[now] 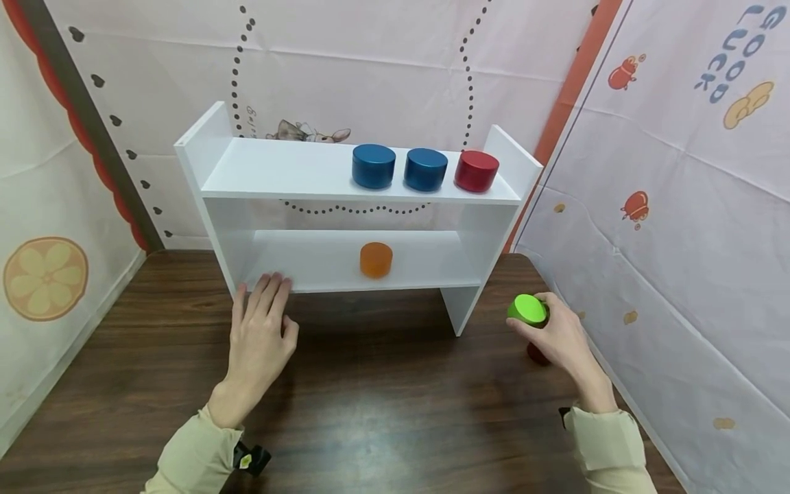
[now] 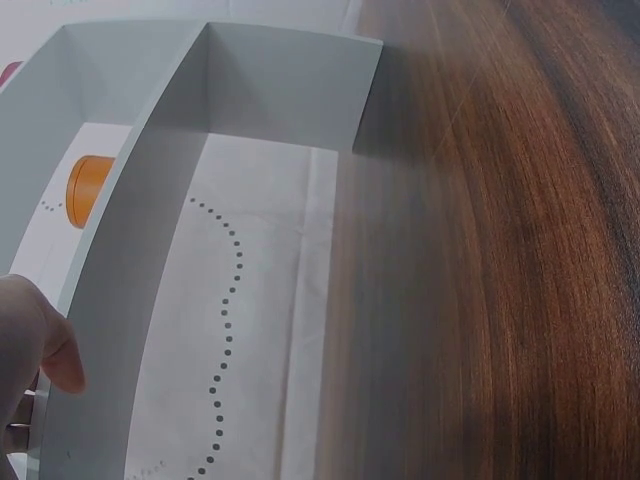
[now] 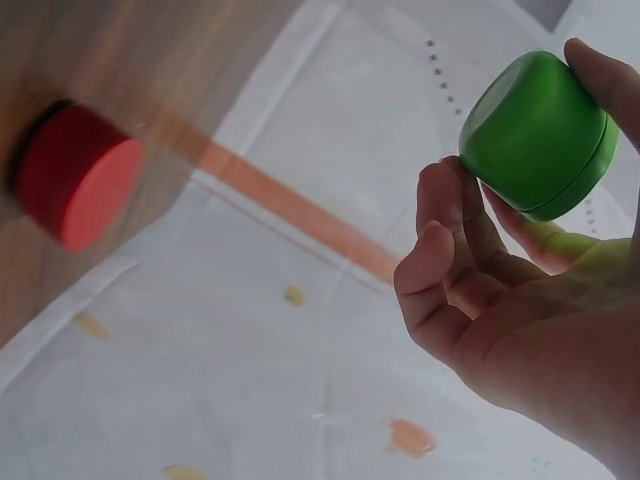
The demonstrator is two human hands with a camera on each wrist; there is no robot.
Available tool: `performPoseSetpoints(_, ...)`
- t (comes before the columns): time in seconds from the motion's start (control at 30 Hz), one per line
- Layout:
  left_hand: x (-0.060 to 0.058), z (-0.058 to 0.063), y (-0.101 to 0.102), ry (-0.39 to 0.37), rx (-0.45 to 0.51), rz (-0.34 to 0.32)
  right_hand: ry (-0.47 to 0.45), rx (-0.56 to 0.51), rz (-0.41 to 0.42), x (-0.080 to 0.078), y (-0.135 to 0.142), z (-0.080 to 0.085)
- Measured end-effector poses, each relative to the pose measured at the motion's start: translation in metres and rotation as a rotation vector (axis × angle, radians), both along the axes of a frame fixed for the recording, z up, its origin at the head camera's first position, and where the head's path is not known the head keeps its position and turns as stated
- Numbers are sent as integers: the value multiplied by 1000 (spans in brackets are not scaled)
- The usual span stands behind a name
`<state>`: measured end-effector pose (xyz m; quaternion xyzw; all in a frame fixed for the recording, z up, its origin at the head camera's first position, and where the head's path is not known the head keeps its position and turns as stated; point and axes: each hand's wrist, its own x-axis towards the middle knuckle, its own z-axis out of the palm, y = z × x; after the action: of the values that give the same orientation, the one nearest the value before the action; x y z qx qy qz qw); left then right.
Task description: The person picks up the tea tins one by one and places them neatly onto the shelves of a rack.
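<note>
My right hand (image 1: 560, 336) pinches a small green round canister (image 3: 535, 135) between thumb and fingers, held above the table to the right of the white shelf (image 1: 364, 195). Below that hand a red canister (image 3: 85, 180) stands on the table, mostly hidden behind the hand in the head view. My left hand (image 1: 262, 343) rests its extended fingers on the front edge of the lower shelf board, near the left end. An orange canister (image 1: 376, 260) sits on that same board, right of the left hand. The left wrist view shows only part of the hand.
On the top board, toward the right, stand two blue canisters (image 1: 373, 166) (image 1: 426, 169) and a dark red canister (image 1: 476, 171). Under everything is a dark wooden table (image 1: 370, 412). Printed cloth (image 1: 648, 137) hangs behind and at both sides, close to the right hand.
</note>
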<state>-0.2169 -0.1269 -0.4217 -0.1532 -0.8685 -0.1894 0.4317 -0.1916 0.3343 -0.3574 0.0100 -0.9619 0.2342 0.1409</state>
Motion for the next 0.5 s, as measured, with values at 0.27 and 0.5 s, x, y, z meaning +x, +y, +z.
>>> performPoseSetpoints(0.27, 1, 0, 0, -6, 0, 2, 33, -24, 69, -8, -23, 18)
performPoseSetpoints(0.5, 1, 1, -1, -15, 2, 7, 69, -53, 139, -17, -47, 31)
